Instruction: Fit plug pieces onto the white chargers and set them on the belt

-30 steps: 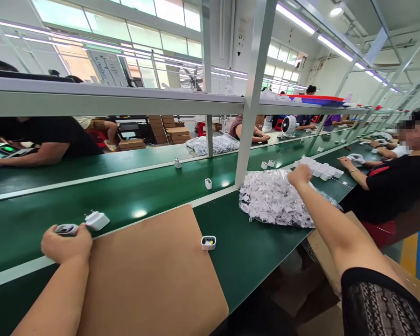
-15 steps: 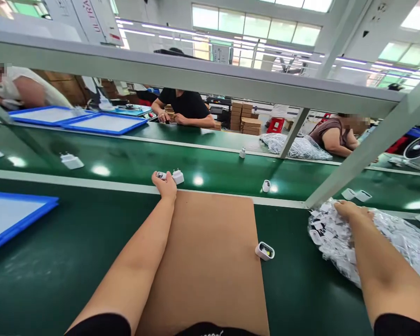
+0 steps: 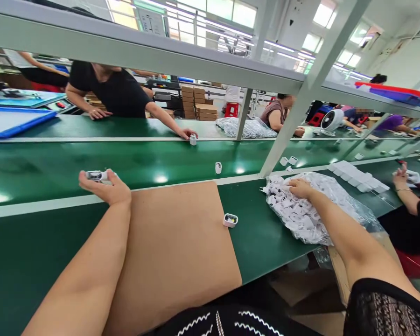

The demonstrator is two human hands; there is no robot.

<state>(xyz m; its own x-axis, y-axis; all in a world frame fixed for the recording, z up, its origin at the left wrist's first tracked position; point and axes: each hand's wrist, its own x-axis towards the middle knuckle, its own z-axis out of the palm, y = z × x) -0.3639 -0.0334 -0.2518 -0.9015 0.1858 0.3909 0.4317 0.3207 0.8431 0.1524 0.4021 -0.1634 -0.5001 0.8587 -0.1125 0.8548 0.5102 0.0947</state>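
Observation:
My left hand (image 3: 110, 189) is over the belt, its fingers and thumb closed around a white charger housing (image 3: 96, 176) whose open end shows the dark parts inside. Another white piece is partly hidden by the thumb. My right hand (image 3: 300, 187) reaches into an open clear plastic bag (image 3: 339, 200) full of small white plug pieces (image 3: 301, 212). Its fingers are drawn together among them, and what they grip is hidden. A second charger housing (image 3: 230, 220), open end facing me, lies at the right edge of the brown cardboard sheet (image 3: 175, 233).
Along the green belt (image 3: 143, 158) sit a housing (image 3: 218, 168) and several white pieces. Across it, a co-worker's hand (image 3: 187, 134) touches a charger (image 3: 193, 140). A slanted metal post (image 3: 283, 130) rises behind the bag. Right of it lies a row of white housings (image 3: 359, 176).
The view has swung to the right. My left hand still holds the housing, and my right hand remains in the bag. The co-worker opposite has stretched an arm to a charger on the belt.

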